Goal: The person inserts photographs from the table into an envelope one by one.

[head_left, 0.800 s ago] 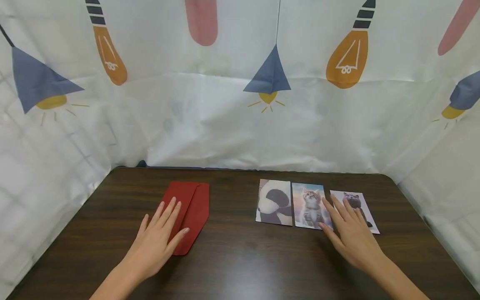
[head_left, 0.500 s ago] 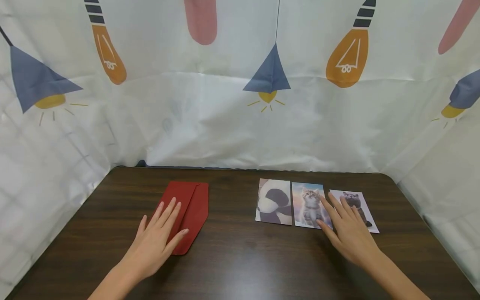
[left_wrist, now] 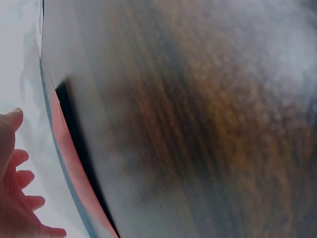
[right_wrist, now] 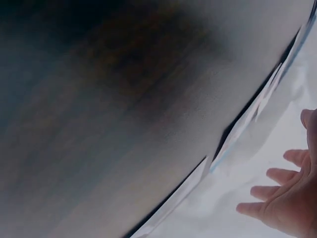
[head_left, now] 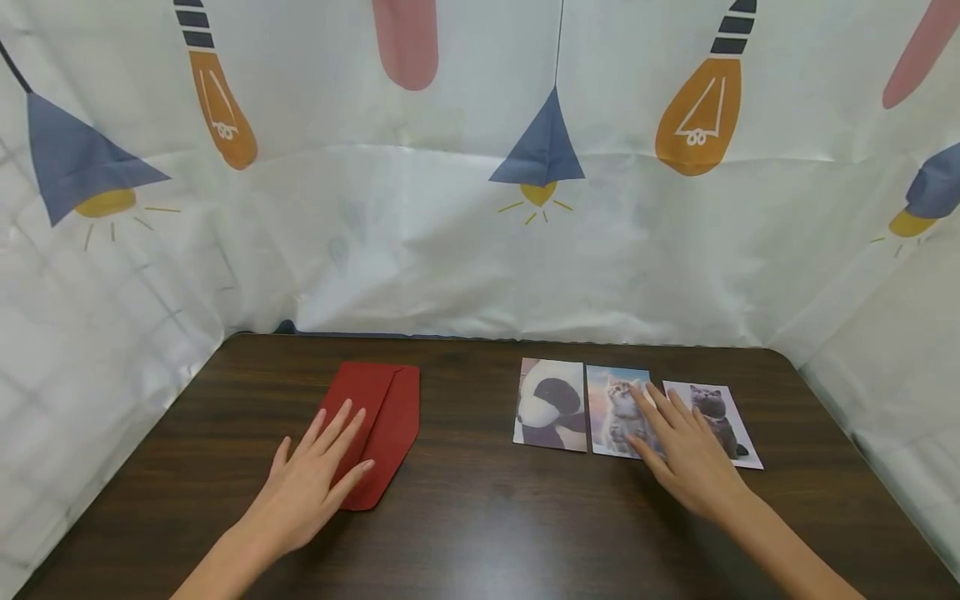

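A red envelope [head_left: 386, 442] lies on the dark wooden table at the left, a diagonal flap edge across it. My left hand [head_left: 303, 487] is spread over its lower left part, palm down and holding nothing. At the right, three picture cards lie in a row: a panda card [head_left: 551, 406], a fluffy kitten card [head_left: 615, 410] and a grey cat card [head_left: 720, 417]. Over the last two my right hand [head_left: 690, 458] is spread with straight fingers, covering part of each. In the left wrist view the envelope [left_wrist: 74, 163] shows edge-on beyond the left hand [left_wrist: 20, 193].
The dark wooden table [head_left: 465, 500] has rounded far corners. A white curtain [head_left: 450, 250] printed with lamps and bulbs hangs behind and along both sides. In the right wrist view the cards' edges [right_wrist: 242, 126] appear as thin slanted strips.
My right hand has shifted a little left, covering more of the kitten card and less of the grey cat card. The left hand, envelope and cards stay nearly where they were.
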{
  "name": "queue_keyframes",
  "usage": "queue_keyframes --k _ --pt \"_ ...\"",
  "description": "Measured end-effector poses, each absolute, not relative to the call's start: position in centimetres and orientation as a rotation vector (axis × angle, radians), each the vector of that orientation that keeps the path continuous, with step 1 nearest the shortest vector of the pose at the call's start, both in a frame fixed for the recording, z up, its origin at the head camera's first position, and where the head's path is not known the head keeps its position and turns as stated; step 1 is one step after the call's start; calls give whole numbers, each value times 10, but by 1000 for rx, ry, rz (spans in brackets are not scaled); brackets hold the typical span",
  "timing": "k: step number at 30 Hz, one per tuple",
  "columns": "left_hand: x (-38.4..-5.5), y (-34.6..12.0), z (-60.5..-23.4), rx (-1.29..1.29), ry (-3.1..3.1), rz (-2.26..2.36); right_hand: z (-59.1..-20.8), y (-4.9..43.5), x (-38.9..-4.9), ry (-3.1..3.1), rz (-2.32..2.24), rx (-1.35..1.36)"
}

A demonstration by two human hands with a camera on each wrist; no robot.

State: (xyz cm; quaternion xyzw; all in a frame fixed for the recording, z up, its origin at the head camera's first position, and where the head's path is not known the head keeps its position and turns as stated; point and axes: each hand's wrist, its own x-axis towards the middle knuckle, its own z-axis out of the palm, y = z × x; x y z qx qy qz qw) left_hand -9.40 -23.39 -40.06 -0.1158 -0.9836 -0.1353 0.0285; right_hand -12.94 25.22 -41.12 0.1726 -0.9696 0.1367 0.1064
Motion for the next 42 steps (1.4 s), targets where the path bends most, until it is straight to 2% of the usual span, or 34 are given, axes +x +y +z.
queue_keyframes --k 26,42 --pt "-110 -246 -411 -314 -3165 -461 -415 245 -158 -2805 505 629" --pt "-115 -252 -414 -420 -3152 -464 -412 238 -178 -2876 538 612"
